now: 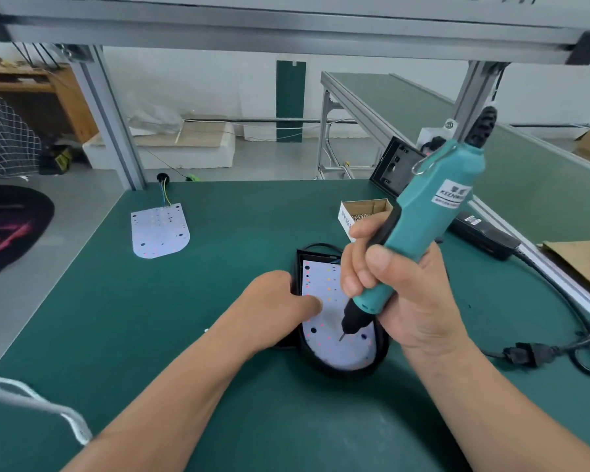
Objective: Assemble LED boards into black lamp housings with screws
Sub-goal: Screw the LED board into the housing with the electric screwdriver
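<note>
A white LED board (331,349) lies inside a black lamp housing (382,345) on the green mat in front of me. My right hand (406,294) grips a teal electric screwdriver (433,212), tilted, with its bit tip (341,336) touching the lower part of the board. My left hand (276,304) holds the housing's left edge, its thumb resting on the board. A second white LED board (159,231) with coloured wires lies at the far left of the mat.
A small cardboard box of screws (365,212) stands behind the housing. Another black housing (390,168) leans at the back right. A black power adapter (484,233) with its cable and plug (525,354) lies to the right. Aluminium frame posts rise at the back corners.
</note>
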